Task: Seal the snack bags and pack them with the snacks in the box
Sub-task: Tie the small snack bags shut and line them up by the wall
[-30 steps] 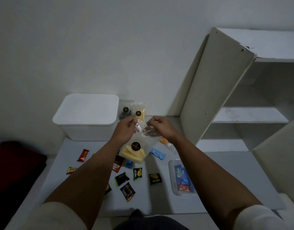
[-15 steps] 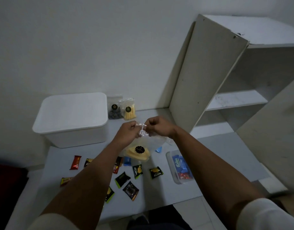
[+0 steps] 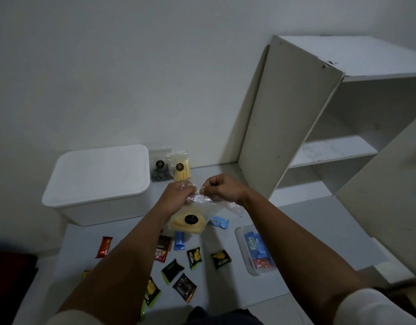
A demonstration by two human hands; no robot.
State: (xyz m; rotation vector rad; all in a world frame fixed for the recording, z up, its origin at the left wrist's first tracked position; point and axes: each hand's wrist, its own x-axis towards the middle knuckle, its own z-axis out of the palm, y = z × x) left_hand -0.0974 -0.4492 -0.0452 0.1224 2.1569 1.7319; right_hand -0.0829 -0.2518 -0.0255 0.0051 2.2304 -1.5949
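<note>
Head view: both hands are holding up a clear snack bag [image 3: 190, 220] above the middle of the surface [image 3: 225, 289]. The left hand [image 3: 176, 198] is pinching the crumpled top of the bag on its left side, and the right hand [image 3: 222, 187] is gripping the same top edge just to the right, so the two fists are sitting close together with the plastic bunched between them. The bag is hanging below the hands, with yellow pieces and a round black sticker showing through it.

At the far left of the surface a closed white box [image 3: 99, 181] is standing, and just to its right two more filled bags, a dark-filled bag [image 3: 160, 167] and a yellow-filled bag [image 3: 182, 168], are leaning against the wall. Small wrapped snacks are lying scattered on the near part of the surface, among them a red bar [image 3: 104, 247], a blue bar [image 3: 179, 240] and a black-and-yellow packet [image 3: 194, 257]. To the right a clear tray [image 3: 241, 245] is holding blue and red packets. A white shelf unit [image 3: 331, 148] is standing at the far right
</note>
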